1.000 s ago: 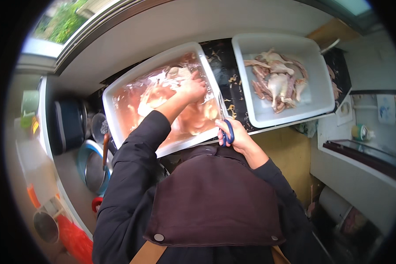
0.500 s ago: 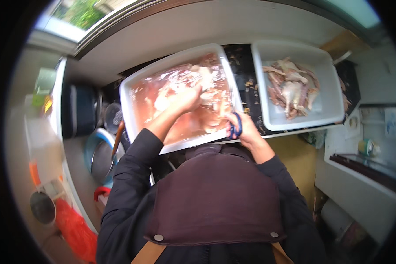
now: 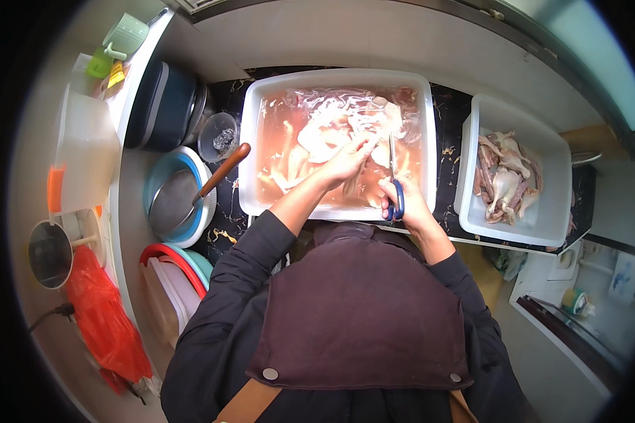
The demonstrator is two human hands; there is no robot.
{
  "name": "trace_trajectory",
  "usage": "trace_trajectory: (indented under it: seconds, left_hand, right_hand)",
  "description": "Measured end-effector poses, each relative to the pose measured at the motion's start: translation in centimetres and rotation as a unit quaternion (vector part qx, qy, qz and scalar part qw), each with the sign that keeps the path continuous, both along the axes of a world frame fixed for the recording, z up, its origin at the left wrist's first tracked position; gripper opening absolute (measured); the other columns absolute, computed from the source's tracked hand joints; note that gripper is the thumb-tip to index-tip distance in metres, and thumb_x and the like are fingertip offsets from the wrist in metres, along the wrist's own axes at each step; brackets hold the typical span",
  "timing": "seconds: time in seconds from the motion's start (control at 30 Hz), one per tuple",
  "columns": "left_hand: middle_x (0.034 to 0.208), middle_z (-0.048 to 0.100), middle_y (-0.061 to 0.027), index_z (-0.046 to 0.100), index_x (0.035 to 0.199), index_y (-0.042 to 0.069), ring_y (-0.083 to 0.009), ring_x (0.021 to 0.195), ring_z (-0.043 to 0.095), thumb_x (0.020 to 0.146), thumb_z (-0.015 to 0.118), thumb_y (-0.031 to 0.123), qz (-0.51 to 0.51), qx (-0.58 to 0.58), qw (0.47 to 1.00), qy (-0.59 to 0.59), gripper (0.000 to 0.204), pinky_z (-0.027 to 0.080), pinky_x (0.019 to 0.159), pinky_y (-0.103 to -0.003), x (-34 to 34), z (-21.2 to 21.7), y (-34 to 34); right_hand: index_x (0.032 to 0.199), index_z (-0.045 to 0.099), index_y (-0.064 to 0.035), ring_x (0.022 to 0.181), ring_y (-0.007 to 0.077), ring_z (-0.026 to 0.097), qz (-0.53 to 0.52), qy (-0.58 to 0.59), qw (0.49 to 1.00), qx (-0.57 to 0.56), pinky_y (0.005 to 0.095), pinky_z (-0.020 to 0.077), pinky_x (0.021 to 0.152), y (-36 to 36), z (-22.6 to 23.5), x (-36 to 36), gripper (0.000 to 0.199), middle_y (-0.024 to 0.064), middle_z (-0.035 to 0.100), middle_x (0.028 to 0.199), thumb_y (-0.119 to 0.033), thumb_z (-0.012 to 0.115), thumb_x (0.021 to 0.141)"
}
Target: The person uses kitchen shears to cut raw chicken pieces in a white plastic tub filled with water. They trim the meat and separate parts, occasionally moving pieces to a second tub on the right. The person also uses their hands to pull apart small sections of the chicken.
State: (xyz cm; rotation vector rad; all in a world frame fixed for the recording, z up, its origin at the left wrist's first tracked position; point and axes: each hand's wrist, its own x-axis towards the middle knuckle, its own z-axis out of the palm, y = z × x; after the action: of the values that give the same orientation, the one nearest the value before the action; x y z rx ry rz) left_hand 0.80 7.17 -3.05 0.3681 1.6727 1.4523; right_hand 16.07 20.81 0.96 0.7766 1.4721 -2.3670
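A white tub (image 3: 248, 144) of pinkish water stands in front of me, with several pale pieces of raw poultry (image 3: 321, 141) in it. Over the water, the fingers of my left hand (image 3: 346, 163) are closed on a poultry piece (image 3: 353, 183), part of which hangs below them. My right hand (image 3: 413, 206) grips scissors (image 3: 398, 201) with dark blue handles at the tub's near right side. Their blades point away from me, close to my left fingertips and the pale meat. Whether the blades touch the piece is hard to tell.
Right of the water tub, a second white tub (image 3: 467, 158) holds cut poultry pieces (image 3: 504, 187). On the left are a blue-and-white basin (image 3: 203, 166) with a wooden-handled strainer (image 3: 173, 202), a bowl (image 3: 206, 137) with a metal scrubber, stacked basins (image 3: 201, 266) and a shelf (image 3: 140, 92).
My view has swung, so both tubs sit further right. The scissors have come up from the tub's near edge, blades now beside my left hand. My left hand is nearer the scissors.
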Motion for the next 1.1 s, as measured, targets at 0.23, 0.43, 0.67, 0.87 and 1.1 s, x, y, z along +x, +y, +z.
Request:
trace_trajectory:
  seconds: [0.23, 0.43, 0.67, 0.87, 1.1]
  left_hand:
    - [0.089, 0.058, -0.0054, 0.055, 0.109, 0.001, -0.0121, 0.081, 0.055, 0.106, 0.050, 0.025, -0.024, -0.016, 0.973, 0.229, 0.025, 0.049, 0.073, -0.030, 0.7, -0.7, 0.0]
    - [0.082, 0.058, -0.0054, 0.055, 0.100, -0.001, -0.0135, 0.076, 0.058, 0.103, 0.053, 0.020, -0.012, 0.002, 0.961, 0.277, 0.021, 0.049, 0.070, -0.031, 1.0, -1.2, 0.1]
    - [0.083, 0.061, -0.0012, 0.065, 0.106, 0.000, -0.0086, 0.070, 0.056, 0.101, 0.059, 0.016, -0.007, 0.036, 0.962, 0.271, 0.018, 0.049, 0.064, -0.027, 1.1, -1.7, 0.2]
    - [0.076, 0.058, 0.0044, 0.069, 0.112, 0.000, -0.0036, 0.063, 0.050, 0.101, 0.060, 0.014, 0.025, 0.068, 0.987, 0.141, 0.019, 0.044, 0.057, -0.023, 1.6, 0.9, 0.1]
    - [0.073, 0.055, 0.0064, 0.070, 0.112, 0.001, -0.0015, 0.059, 0.043, 0.101, 0.060, 0.013, 0.028, 0.108, 0.980, 0.163, 0.018, 0.035, 0.051, -0.022, 1.4, 1.9, -0.5]
  right_hand:
    - [0.101, 0.056, 0.0003, 0.050, 0.0073, 0.056, 0.060, 0.003, 0.991, 0.118, 0.0214, 0.0424, 0.044, -0.5, -0.2, -0.3, 0.030, 0.0023, 0.059, 0.064, -0.025, 0.070, 0.096]
    - [0.118, 0.054, -0.0001, 0.079, 0.0319, 0.071, 0.103, 0.048, 0.861, 0.496, 0.0442, 0.0525, 0.069, -0.6, 0.2, 0.6, 0.054, 0.0175, 0.068, 0.083, -0.043, 0.072, 0.091]
    - [0.125, 0.054, -0.0059, 0.095, 0.0404, 0.067, 0.110, 0.021, 0.753, 0.648, 0.0487, 0.0523, 0.075, -0.8, 1.6, 0.4, 0.057, 0.0208, 0.069, 0.101, -0.046, 0.071, 0.089]
    - [0.126, 0.054, -0.0067, 0.097, 0.0406, 0.067, 0.099, 0.043, 0.737, 0.668, 0.0510, 0.0528, 0.077, -0.7, 1.5, 0.3, 0.056, 0.0214, 0.068, 0.107, -0.046, 0.070, 0.089]
    - [0.124, 0.054, -0.0080, 0.089, 0.0431, 0.068, 0.129, 0.040, 0.754, 0.643, 0.0521, 0.0518, 0.071, -0.7, 2.1, -0.1, 0.055, 0.0216, 0.070, 0.097, -0.047, 0.070, 0.089]
